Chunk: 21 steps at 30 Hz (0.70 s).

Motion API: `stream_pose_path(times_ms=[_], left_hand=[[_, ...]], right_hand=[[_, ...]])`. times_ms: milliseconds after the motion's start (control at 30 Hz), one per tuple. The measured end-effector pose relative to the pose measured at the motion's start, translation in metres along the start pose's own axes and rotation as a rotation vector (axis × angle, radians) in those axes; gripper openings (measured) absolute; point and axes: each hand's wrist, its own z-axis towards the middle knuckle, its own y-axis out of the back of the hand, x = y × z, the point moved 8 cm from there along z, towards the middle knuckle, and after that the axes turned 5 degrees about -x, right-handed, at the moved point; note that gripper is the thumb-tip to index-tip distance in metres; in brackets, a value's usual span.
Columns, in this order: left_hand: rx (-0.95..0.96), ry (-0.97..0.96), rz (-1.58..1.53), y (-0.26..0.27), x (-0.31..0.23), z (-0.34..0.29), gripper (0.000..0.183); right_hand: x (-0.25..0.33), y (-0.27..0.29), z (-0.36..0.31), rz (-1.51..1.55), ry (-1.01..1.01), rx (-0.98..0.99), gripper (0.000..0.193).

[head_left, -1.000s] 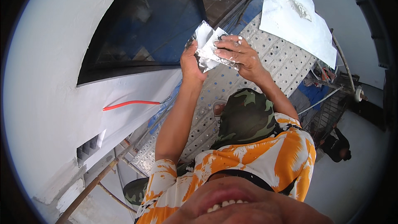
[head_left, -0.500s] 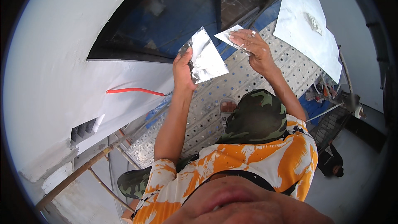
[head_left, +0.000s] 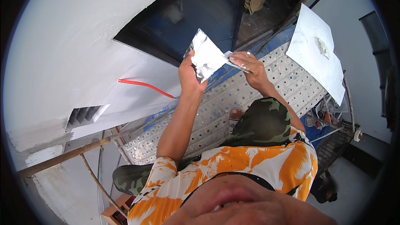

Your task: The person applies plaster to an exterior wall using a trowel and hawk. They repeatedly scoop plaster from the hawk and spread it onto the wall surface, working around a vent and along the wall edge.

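Note:
My left hand [head_left: 192, 76] is closed round the edge of a flat metal putty plate [head_left: 205, 58]. White putty covers much of its upper face, with a grey smear near my fingers. Held in my right hand [head_left: 255, 71] is a thin, flat putty scraper [head_left: 228, 56], pinched between thumb and fingers. The scraper's tip meets or overlaps the plate's right corner; I cannot tell if they touch. White putty specks my right fingers. Both tools are above a perforated metal scaffold plank [head_left: 191, 129], where my sandalled foot [head_left: 236, 113] also shows.
A white board [head_left: 310, 37] with a grey putty lump lies on the plank at right. To the left is a white wall [head_left: 62, 58] with a red conduit [head_left: 146, 85] and a vent opening [head_left: 85, 116]. A dark window [head_left: 187, 21] lies ahead. Another person [head_left: 324, 187] is below right.
The right hand has moved down with the scraper, whose tip has come to the plate's right corner. Most of the view has shifted to the right.

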Motion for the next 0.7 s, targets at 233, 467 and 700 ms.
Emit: stream_pose_path(times_ms=[233, 467, 700], left_hand=[[-0.004, -0.464, -0.014, -0.009, -0.081, -0.025, 0.021], [0.262, -0.140, -0.055, -0.013, -0.125, -0.088, 0.022], [0.022, -0.269, -0.090, 0.038, -0.272, -0.185, 0.025]], right_hand=[[-0.012, 0.006, 0.007, 1.170, -0.868, -0.143, 0.033], [0.007, -0.017, 0.079, 0.845, -0.836, -0.273, 0.035], [0.263, -0.123, 0.117, 0.408, 0.664, 0.000, 0.034]])
